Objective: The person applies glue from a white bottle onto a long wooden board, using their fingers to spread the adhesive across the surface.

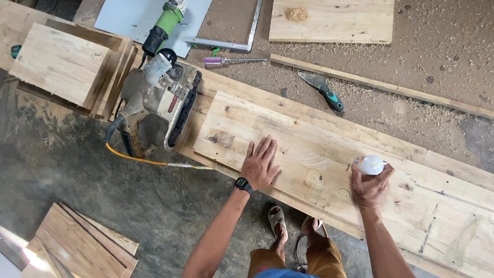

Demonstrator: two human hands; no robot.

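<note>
My left hand [261,163] lies flat, fingers spread, on a long pale wooden panel [309,149] that rests on a wider plank. A dark watch is on that wrist. Further right on the same panel, my right hand [369,186] is closed around a small white bottle [370,164], its tip pointing right and held close to the wood. My sandalled feet show below the plank's near edge.
A dusty belt sander [157,105] with an orange cord sits at the plank's left end. Beyond lie a green angle grinder [163,27], a screwdriver [231,61], a putty knife [323,89], a metal square [236,41] and a board [332,20]. Stacked wooden panels [59,64] are left; more [82,247] lie on the floor.
</note>
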